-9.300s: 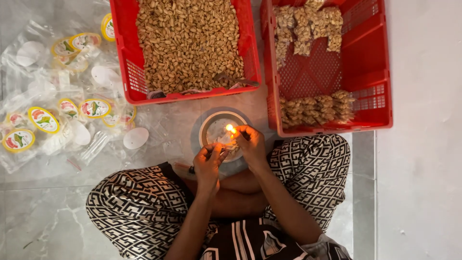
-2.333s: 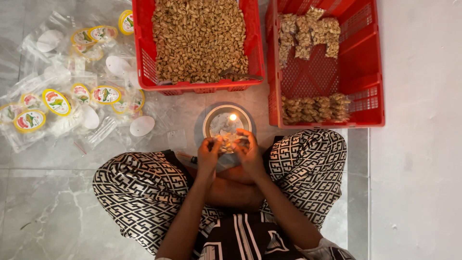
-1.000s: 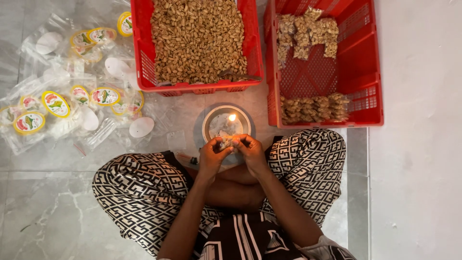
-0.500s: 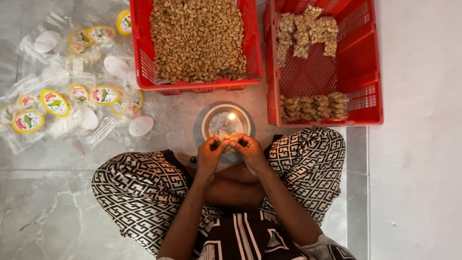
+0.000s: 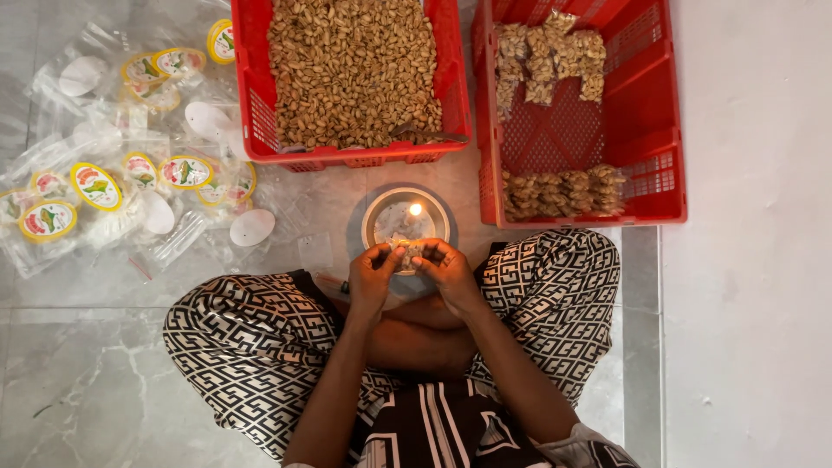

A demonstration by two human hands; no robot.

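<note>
Both hands, left hand [image 5: 371, 270] and right hand [image 5: 448, 267], are pinching a small nut packet [image 5: 407, 253] between their fingertips, just over the candle bowl [image 5: 381, 217].

Bare forearms and hands [image 5: 407, 270] — black-and-white geometric-patterned trousers [image 5: 251, 347], matching striped top.

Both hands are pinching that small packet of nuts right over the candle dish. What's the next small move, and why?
Probably ease the small packet forward to the flame in the round dish. The left hand and right hand pinch it from either side just short of the flame, so its edge likely sits too far back for the heat to reach it.
</note>
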